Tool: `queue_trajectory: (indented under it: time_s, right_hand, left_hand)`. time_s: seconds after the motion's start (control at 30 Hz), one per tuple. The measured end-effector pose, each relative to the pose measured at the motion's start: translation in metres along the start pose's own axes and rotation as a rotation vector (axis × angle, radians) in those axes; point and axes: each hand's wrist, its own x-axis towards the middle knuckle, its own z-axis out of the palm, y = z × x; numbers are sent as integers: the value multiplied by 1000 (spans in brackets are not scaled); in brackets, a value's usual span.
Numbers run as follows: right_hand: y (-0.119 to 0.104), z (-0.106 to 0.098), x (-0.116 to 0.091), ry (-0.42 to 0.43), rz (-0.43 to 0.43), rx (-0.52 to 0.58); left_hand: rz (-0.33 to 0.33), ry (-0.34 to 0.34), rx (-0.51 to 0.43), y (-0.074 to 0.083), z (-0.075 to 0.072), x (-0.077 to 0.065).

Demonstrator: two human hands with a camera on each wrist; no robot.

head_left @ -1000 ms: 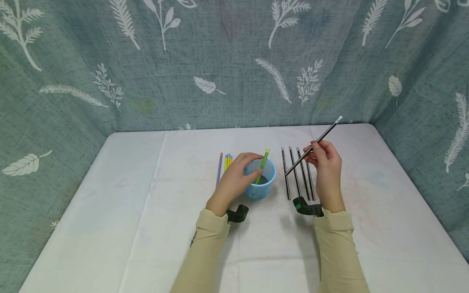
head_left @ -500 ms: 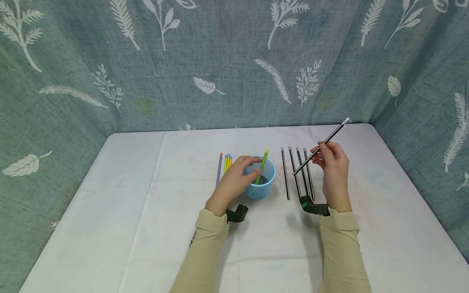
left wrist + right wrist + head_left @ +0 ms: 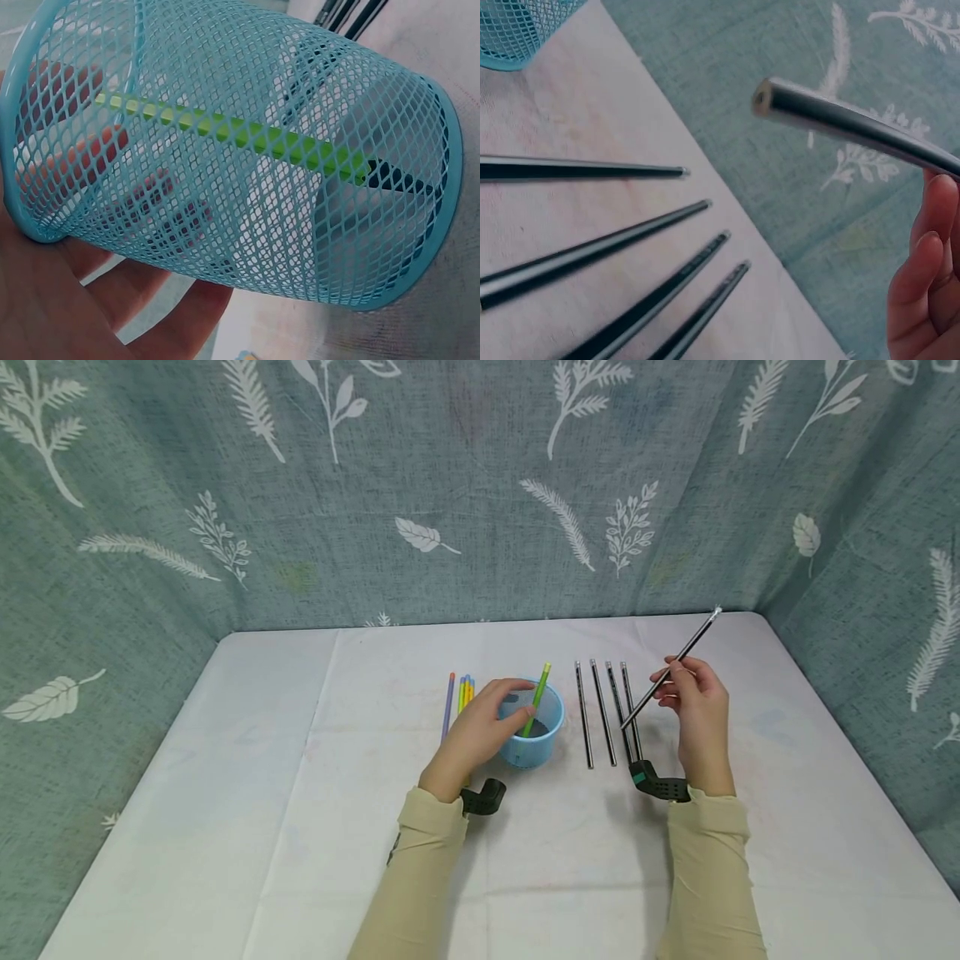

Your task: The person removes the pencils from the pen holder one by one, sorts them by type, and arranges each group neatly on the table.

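Note:
A blue mesh pencil cup (image 3: 529, 754) stands on the table with a green pencil (image 3: 541, 683) leaning inside it. My left hand (image 3: 474, 733) is at the cup's rim, thumb and forefinger at the pencil's upper part, seemingly pinching it. Through the mesh in the left wrist view, the green pencil (image 3: 262, 139) reaches towards the cup's base, dark point down. To the right, my right hand (image 3: 701, 718) pinches a black-and-silver pencil (image 3: 647, 697) aslant in the air, pale end up. In the right wrist view that pencil (image 3: 840, 120) shows a flat, unsharpened lower end.
Several black pencils (image 3: 583, 718) lie side by side between the cup and my right hand. Left of the cup, partly behind my left hand, lie coloured pencils, a purple one (image 3: 448, 706) among them. A leaf-patterned curtain (image 3: 480, 510) closes off the white table's (image 3: 360, 827) back and sides.
My right hand has moved to the right and slightly nearer, carrying the black pencil across the row of black pencils. The left hand, the cup and the green pencil stay nearly still.

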Motion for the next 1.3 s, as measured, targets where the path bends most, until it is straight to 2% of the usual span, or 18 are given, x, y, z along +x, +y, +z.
queue_trajectory:
  time_s: [0.27,0.57,0.8,0.97,1.1,1.3]
  right_hand:
    - [-6,-7,-1,18,11,-34]
    - [-7,-8,-4,35,37,-153]
    - [-7,-10,-6,12,56,-193]
    - [-5,-9,-8,-16,83,-291]
    - [-9,-7,-12,-49,121,-415]
    - [-35,5,-25,-139,203,-534]
  left_hand:
    - [46,3,3,-2,0,1]
    - [38,0,-1,-3,0,0]
    - [20,-6,-11,-3,1,1]
    - [19,-6,-10,-2,1,1]
    - [21,-5,-12,-3,1,1]
    - [17,-8,-19,-3,1,1]
